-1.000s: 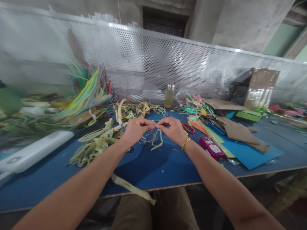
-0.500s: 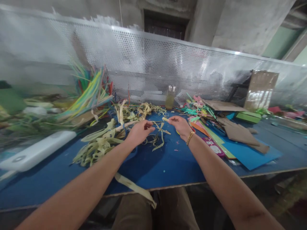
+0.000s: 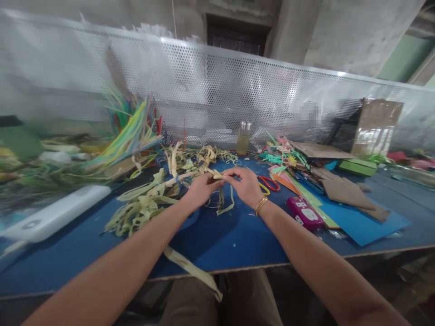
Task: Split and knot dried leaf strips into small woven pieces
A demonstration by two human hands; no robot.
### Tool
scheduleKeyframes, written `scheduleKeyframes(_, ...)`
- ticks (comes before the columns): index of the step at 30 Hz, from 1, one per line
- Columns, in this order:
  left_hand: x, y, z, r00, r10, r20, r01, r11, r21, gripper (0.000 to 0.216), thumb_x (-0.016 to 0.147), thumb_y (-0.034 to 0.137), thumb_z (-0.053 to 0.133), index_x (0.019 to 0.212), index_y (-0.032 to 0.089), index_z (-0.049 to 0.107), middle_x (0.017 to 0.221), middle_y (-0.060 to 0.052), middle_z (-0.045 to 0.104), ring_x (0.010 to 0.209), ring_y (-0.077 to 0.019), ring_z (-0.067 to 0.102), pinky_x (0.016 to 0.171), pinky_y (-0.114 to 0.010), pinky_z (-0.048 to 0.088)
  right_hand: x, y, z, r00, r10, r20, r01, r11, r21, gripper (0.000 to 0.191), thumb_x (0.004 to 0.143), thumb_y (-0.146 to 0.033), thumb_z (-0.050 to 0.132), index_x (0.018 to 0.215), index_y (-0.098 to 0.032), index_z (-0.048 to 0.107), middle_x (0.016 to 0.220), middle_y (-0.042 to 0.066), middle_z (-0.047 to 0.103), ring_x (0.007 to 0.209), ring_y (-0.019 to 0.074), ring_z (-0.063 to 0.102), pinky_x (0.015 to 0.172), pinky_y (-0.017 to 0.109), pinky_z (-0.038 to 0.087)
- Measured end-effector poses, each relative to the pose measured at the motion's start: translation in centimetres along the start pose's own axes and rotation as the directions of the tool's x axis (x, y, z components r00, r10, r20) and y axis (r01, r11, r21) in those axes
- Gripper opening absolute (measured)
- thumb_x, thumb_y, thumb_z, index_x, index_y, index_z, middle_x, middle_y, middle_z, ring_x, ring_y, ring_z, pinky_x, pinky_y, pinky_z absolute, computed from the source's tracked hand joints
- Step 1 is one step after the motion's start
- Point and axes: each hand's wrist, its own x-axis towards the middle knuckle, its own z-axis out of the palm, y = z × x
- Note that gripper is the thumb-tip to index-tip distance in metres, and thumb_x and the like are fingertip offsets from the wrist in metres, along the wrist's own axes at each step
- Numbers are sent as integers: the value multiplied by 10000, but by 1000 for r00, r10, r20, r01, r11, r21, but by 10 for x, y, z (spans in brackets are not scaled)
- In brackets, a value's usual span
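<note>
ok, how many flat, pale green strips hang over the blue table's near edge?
1: a flat, pale green strip slanting from beside the bare left forearm over the edge of the blue table toward the brown trousers. Others may be hidden behind that forearm.

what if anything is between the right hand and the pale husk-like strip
Nothing visible: the right hand has its fingertips on the pale husk-like strip, and the left hand pinches it too. The capped bottle stands farther back.
</note>
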Motion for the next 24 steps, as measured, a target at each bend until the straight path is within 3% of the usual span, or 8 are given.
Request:
scheduleKeyframes(4, -3, 13, 1, 998, 58, -2, -58, 988, -142, 195, 702, 358, 653, 762, 173, 636, 725, -10, 628, 670, -138, 541, 643, -250, 406, -3, -14, -7, 999, -43, 29, 38, 989, 143, 100, 794, -281, 587, 773, -223, 666, 902, 17, 693, 835, 154, 624, 799, 296, 467)
scheduleKeyframes(7, -5, 16, 4, 999, 19, -28, -24, 980, -196, 194, 732, 359, 631, 765, 170, 606, 743, -26, 641, 695, -142, 559, 664, -255, 420, 0, -8, -14, 996, 10, -94, 14, 967, 253, 117, 789, -313, 593, 790, -209, 648, 960, 33, 669, 842, 149, 609, 760, 280, 471)
scheduleKeyframes(11, -8, 18, 7, 998, 56, -18, -59, 970, -234, 168, 771, 337, 596, 801, 173, 574, 778, -27, 632, 758, -146, 570, 722, -269, 434, 3, -1, -21, 972, 84, -217, -42, 981, 191, 149, 740, -342, 649, 747, -193, 655, 797, 26, 637, 711, 131, 557, 672, 261, 449)
scheduleKeyframes(19, -11, 20, 8, 990, 111, -91, -116, 992, -52, 190, 743, 342, 626, 792, 158, 641, 707, -6, 607, 660, -135, 512, 620, -256, 400, -4, -15, -15, 984, -2, -181, 12, 998, 54, 85, 745, -279, 657, 692, -218, 683, 703, -4, 622, 663, 115, 526, 658, 258, 427)
scheduleKeyframes(24, -10, 22, 6, 985, 110, -133, -122, 989, -80, 216, 718, 324, 654, 867, 169, 669, 743, -17, 628, 714, -154, 547, 647, -266, 414, -4, -14, -15, 984, -2, -176, 0, 1000, -15, 58, 732, -271, 673, 688, -235, 686, 717, -8, 649, 685, 124, 542, 699, 278, 426)
